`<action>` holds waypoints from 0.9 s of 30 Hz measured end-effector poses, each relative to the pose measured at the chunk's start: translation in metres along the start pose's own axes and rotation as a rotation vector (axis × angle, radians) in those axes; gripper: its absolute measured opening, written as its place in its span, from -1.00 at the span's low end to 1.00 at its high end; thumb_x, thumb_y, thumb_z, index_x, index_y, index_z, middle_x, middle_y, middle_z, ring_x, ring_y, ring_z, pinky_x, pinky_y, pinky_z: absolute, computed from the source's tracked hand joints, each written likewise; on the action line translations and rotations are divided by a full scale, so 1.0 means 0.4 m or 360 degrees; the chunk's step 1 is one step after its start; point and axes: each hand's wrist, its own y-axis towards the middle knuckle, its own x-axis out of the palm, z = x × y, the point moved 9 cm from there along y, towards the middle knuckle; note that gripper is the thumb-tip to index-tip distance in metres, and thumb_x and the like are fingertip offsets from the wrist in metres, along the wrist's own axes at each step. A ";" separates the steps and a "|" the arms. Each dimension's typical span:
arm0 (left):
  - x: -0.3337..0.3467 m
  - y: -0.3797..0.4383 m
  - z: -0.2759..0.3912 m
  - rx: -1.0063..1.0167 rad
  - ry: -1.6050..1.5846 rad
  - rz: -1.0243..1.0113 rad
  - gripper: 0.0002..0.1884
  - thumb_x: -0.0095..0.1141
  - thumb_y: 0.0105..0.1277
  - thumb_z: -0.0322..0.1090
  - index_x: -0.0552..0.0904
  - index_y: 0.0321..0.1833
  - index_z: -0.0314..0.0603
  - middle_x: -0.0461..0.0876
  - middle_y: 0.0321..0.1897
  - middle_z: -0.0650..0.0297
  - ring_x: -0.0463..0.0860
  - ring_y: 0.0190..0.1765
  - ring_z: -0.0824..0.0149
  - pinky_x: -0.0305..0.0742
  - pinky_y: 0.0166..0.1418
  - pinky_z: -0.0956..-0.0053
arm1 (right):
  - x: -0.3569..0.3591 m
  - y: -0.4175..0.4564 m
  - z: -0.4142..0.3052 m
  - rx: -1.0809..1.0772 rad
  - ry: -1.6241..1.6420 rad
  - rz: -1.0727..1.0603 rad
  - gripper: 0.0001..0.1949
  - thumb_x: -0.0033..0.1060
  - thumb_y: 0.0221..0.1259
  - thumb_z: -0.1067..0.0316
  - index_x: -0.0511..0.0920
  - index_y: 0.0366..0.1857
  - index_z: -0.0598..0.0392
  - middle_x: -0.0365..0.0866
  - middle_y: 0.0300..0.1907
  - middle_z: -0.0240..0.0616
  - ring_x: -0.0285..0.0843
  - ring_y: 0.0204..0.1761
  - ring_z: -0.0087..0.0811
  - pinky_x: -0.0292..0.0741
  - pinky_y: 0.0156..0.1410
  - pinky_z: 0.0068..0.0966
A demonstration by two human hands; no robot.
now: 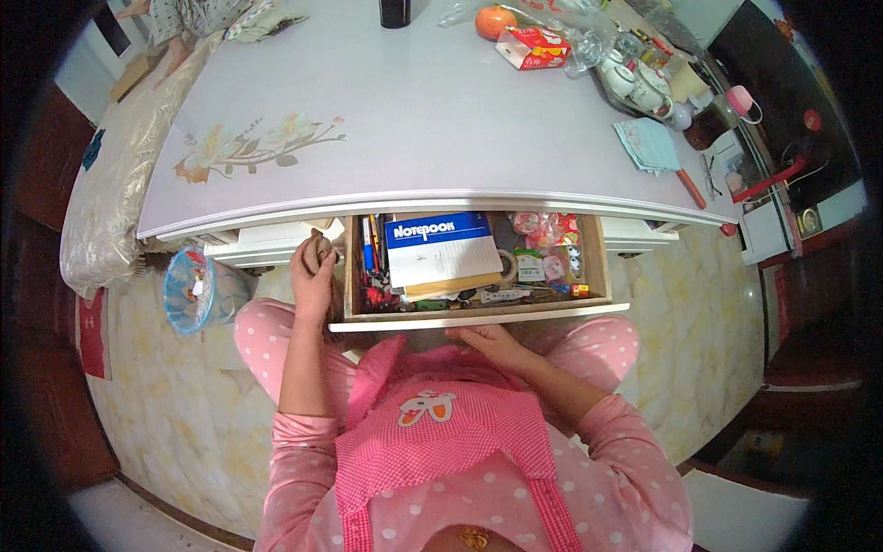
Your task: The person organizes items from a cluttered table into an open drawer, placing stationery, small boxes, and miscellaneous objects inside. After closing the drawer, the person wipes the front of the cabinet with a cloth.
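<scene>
My left hand (312, 286) is closed around a crumpled brown cloth (316, 252), just left of the pulled-out wooden drawer (600, 262). Against the lower edge of the white drawer front (476, 318) rests my right hand (491, 346); its fingertips are partly hidden. Inside the drawer, a blue and white notebook (445, 250) lies over brown paper (452, 286). Pens (369, 245) stand along the left side. A tape roll (508, 268), a green and white packet (530, 265) and red-and-pink wrapped items (541, 229) fill the right part.
Above the drawer spreads a white table (428, 131). On it are a red fruit (494, 23), a red box (534, 48), a teapot (648, 88), a light-blue cloth (647, 145) and glasses (710, 176). A blue bin (190, 290) stands left; another person's leg (176, 58) shows far left.
</scene>
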 end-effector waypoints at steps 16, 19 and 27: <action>-0.162 -0.110 0.338 0.0769 0.0109 0.0584 -0.46 0.22 0.23 -0.40 0.42 0.28 -0.36 0.44 0.22 0.04 0.39 0.30 0.05 0.19 0.43 0.25 | -0.158 0.229 -0.175 -0.0492 0.0092 0.0542 -0.60 0.09 0.38 0.23 0.48 0.24 0.12 0.57 0.14 -0.17 0.50 0.17 -0.33 0.43 0.27 -0.38; -0.137 -0.132 0.388 0.0832 0.0053 0.0529 -0.48 0.23 0.30 -0.27 0.44 0.27 -0.35 0.45 0.24 0.07 0.41 0.30 0.11 0.21 0.43 0.28 | -0.116 0.207 -0.185 -0.0360 -0.0079 0.0241 -0.51 0.06 0.41 0.29 0.29 0.38 0.12 0.40 0.31 -0.19 0.41 0.27 -0.34 0.39 0.30 -0.38; 0.244 -0.257 0.452 0.0391 -0.0818 -0.0538 -0.37 0.13 0.40 -0.25 0.26 0.47 -0.28 0.31 0.41 0.08 0.28 0.45 0.20 0.15 0.49 0.33 | 0.045 0.044 -0.347 -0.0872 -0.0007 0.0195 -0.16 0.37 0.19 0.16 0.05 0.49 0.07 0.24 0.41 -0.09 0.24 0.41 -0.23 0.32 0.42 -0.26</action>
